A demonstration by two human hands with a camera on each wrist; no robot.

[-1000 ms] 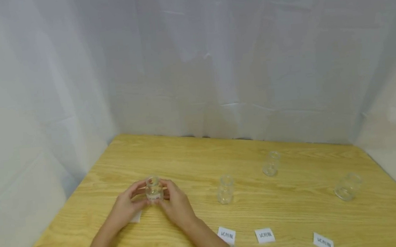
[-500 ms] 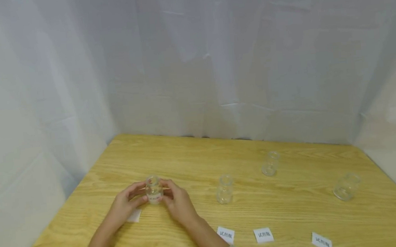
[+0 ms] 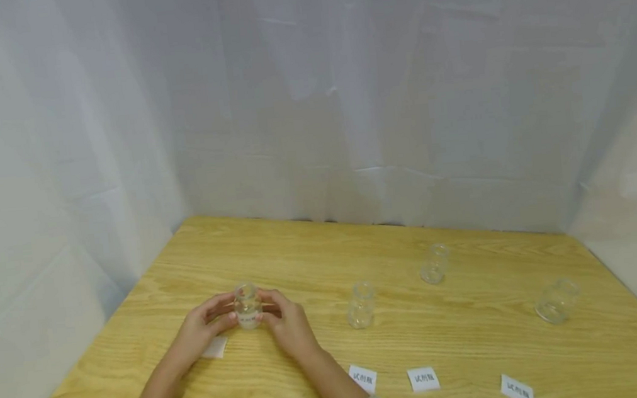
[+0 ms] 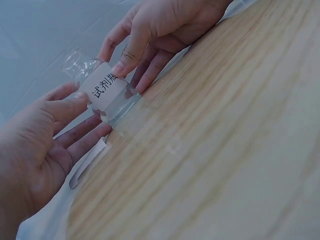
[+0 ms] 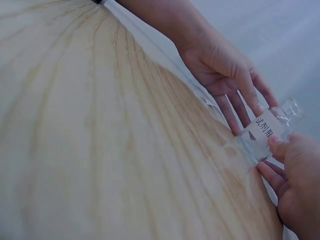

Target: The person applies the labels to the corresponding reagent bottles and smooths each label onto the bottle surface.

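Observation:
A small clear glass bottle (image 3: pixel 247 305) stands upright on the wooden table, between both hands. A white label (image 4: pixel 104 87) with printed characters lies across its side. My left hand (image 3: pixel 198 333) grips the bottle from the left, its thumb on one end of the label. From the other side my right hand (image 3: pixel 291 326) holds it, with the thumb pressing the label's other end. In the left wrist view, fingers of both hands reach behind the glass. A folded white paper piece (image 3: pixel 215 348) lies beside the left hand.
Three more clear glass bottles stand apart to the right: one nearer (image 3: pixel 361 306), one farther back (image 3: pixel 435 264), one at far right (image 3: pixel 557 301). Three printed white labels (image 3: pixel 423 379) lie along the table's front. White sheeting (image 3: pixel 310 98) hangs behind the table (image 3: pixel 300 251).
Both thumbs have moved apart across the label toward its ends, so more of the label shows. The bottle has stayed in place between the hands.

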